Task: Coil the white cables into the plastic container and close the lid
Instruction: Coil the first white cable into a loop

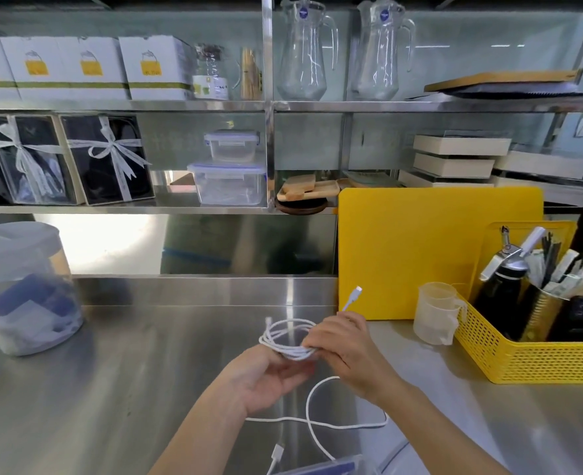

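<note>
Head view. Stainless steel counter (146, 389) fills the lower half of the frame; metal shelving across the top.

Centre, slightly below the middle: both hands held above the counter, working one white cable (288, 341). Several loops of it are gathered into a small coil between the hands. Right hand (345, 347), palm down, fingers closed over the right side of the coil. One connector end (357, 291) sticks up past this hand, in front of the yellow cutting board (420, 248). Left hand (266, 375), palm up and fingers loosely curled, under the lower left edge of the coil; cannot tell whether it pinches the loops or only supports them.

Bottom centre: loose cable on the counter (317, 423) lies in an open curve that crosses itself, below and between the forearms. A second connector (276, 455) rests near the bottom edge. Whether this slack belongs to the coiled cable or is a separate one, cannot tell.

Bottom edge, right of centre: corner of a clear plastic container (324, 467) with something blue, mostly cut off by the frame; lid state not visible.

Right: yellow perforated basket (540, 358) with utensils; translucent measuring cup (436, 313) just beside its left end. Left edge: large lidded translucent jug (22, 289). Middle shelf, centre: two stacked clip-lid boxes (230, 169).
</note>
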The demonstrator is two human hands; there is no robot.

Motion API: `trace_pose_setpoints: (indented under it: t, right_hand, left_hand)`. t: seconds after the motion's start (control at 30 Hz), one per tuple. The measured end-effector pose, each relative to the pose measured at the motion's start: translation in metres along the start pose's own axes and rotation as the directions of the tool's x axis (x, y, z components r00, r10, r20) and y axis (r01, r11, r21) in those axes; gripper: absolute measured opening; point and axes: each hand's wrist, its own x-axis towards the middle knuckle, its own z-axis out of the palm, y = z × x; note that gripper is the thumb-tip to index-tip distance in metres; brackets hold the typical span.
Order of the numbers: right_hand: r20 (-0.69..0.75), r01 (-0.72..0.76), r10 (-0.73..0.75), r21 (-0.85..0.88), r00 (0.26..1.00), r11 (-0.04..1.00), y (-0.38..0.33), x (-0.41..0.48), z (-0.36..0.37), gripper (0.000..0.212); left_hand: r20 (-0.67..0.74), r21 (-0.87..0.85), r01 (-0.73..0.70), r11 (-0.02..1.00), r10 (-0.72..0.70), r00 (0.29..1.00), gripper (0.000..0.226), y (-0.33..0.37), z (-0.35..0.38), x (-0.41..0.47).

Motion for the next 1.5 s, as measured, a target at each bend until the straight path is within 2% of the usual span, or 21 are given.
trace_pose_setpoints:
  t: [0.07, 0.13, 0.23, 0.3, 0.4, 0.43, 0.5, 0.57, 0.7, 0.77, 0.9, 1.0, 1.07, 1.13, 1.2, 1.23, 1.33, 1.4, 1.5]
  right_hand:
    - [0.043, 0.014, -0.012, -0.031, 0.999, 0.999, 0.006, -0.003, 0.002, 0.018]
    - [0.070, 0.030, -0.026, -0.055, 0.997, 0.998, 0.013, -0.007, 0.003, 0.021]
    - [0.059, 0.109, -0.102, -0.136, 0.993, 0.985, 0.017, -0.012, 0.007, 0.020]
    - [0.063, 0.118, -0.106, -0.234, 0.992, 0.965, 0.016, -0.014, 0.009, 0.013]
    - [0.055, 0.050, -0.041, -0.179, 0.998, 0.983, 0.008, -0.015, 0.011, 0.018]
    - [0.060, 0.016, -0.008, -0.137, 0.998, 0.990, 0.006, -0.016, 0.012, 0.021]
    - [0.069, -0.152, 0.153, -0.030, 0.986, 0.988, -0.003, -0.017, 0.014, 0.034]
    - [0.078, -0.304, 0.302, 0.026, 0.950, 0.952, -0.011, -0.016, 0.017, 0.035]
    - [0.043, -0.484, 0.490, -0.105, 0.870, 0.869, -0.026, -0.010, 0.022, 0.053]
    - [0.038, -0.585, 0.590, -0.096, 0.806, 0.805, -0.029, -0.008, 0.025, 0.052]
    - [0.120, -0.692, 0.683, 0.054, 0.721, 0.720, -0.021, -0.006, 0.028, 0.016]
    - [0.246, -0.748, 0.709, 0.287, 0.661, 0.598, -0.017, -0.007, 0.023, 0.027]
    - [0.294, -0.765, 0.716, 0.375, 0.634, 0.524, -0.019, -0.008, 0.022, 0.029]
    - [0.330, -0.779, 0.720, 0.416, 0.610, 0.469, -0.023, -0.009, 0.023, 0.028]
    - [0.313, -0.776, 0.740, 0.464, 0.595, 0.428, -0.024, -0.009, 0.022, 0.027]
    - [0.278, -0.763, 0.750, 0.478, 0.601, 0.434, -0.024, -0.010, 0.021, 0.027]
    - [0.139, -0.701, 0.737, 0.461, 0.662, 0.544, -0.025, -0.010, 0.016, 0.021]
    - [0.059, -0.659, 0.750, 0.525, 0.659, 0.538, -0.028, -0.011, 0.015, 0.008]
    - [0.053, -0.628, 0.806, 0.657, 0.590, 0.417, -0.030, -0.012, 0.017, 0.005]
  left_hand:
    - [0.062, -0.108, 0.023, 0.994, -0.017, 0.998, 0.038, 0.007, -0.006, -0.005]
    - [0.102, -0.143, 0.036, 0.989, -0.021, 0.995, 0.038, 0.013, -0.014, -0.010]
    - [0.166, -0.107, 0.055, 0.993, -0.037, 0.985, 0.031, 0.017, -0.023, -0.015]
    - [0.112, 0.035, 0.035, 0.999, -0.039, 0.993, 0.013, 0.013, -0.020, -0.016]
    - [-0.073, 0.156, -0.092, 0.984, 0.104, 0.992, 0.025, 0.002, -0.015, -0.009]
    - [-0.113, 0.196, -0.132, 0.972, 0.156, 0.981, 0.028, -0.001, -0.013, -0.008]
    - [-0.152, 0.301, -0.191, 0.934, 0.245, 0.958, 0.027, -0.006, -0.012, -0.006]
    - [-0.166, 0.390, -0.221, 0.894, 0.305, 0.938, 0.022, -0.012, -0.010, -0.006]
    - [-0.148, 0.526, -0.249, 0.813, 0.376, 0.915, 0.022, -0.020, 0.001, -0.012]
    - [-0.089, 0.607, -0.281, 0.743, 0.415, 0.905, 0.023, -0.023, 0.006, -0.016]
    - [-0.008, 0.716, -0.299, 0.631, 0.435, 0.900, 0.023, -0.026, 0.005, -0.019]
    - [-0.023, 0.805, -0.247, 0.539, 0.446, 0.895, 0.022, -0.031, 0.001, -0.012]
    - [-0.008, 0.848, -0.255, 0.464, 0.493, 0.870, 0.021, -0.034, 0.000, -0.007]
    - [-0.036, 0.822, -0.253, 0.510, 0.490, 0.871, 0.021, -0.035, 0.000, -0.004]
    - [-0.066, 0.711, -0.247, 0.658, 0.412, 0.909, 0.023, -0.033, 0.001, -0.004]
    - [-0.060, 0.638, -0.234, 0.734, 0.350, 0.935, 0.024, -0.031, 0.000, -0.004]
    - [0.021, 0.384, -0.156, 0.910, 0.161, 0.987, 0.023, -0.024, -0.006, -0.010]
    - [0.087, 0.265, -0.092, 0.960, 0.071, 0.994, 0.021, -0.020, -0.008, -0.012]
    - [0.131, 0.214, -0.041, 0.976, 0.013, 0.991, 0.022, -0.014, -0.010, -0.014]
